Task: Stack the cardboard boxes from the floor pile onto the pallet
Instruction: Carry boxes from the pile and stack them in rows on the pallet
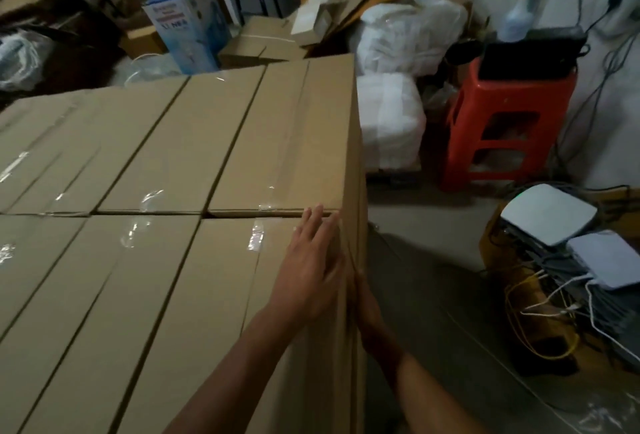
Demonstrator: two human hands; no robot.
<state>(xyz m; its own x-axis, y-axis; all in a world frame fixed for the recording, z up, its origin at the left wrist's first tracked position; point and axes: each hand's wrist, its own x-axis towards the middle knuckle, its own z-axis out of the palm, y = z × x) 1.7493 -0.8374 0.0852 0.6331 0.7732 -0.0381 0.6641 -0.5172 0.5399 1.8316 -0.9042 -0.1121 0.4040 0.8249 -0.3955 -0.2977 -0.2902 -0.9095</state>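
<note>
From my head camera, I am looking down on the top layer of the stack point(145, 163), brown taped boxes packed side by side in two rows; the pallet itself is hidden under them. My left hand point(311, 260) lies flat on the near corner box point(221, 295), fingers straight and reaching its far edge. My right hand point(367, 309) presses flat against the side of that same box, fingers straight. Neither hand grasps anything. I judge I am squaring this box into line with the far corner box point(287, 142).

If I press unevenly, the box could twist and hang over the edge. The shiny tape looks slick, so my top palm may slip. A box falling off this side would land near the white devices point(550, 215) and their cables by the red stool point(498, 122).
</note>
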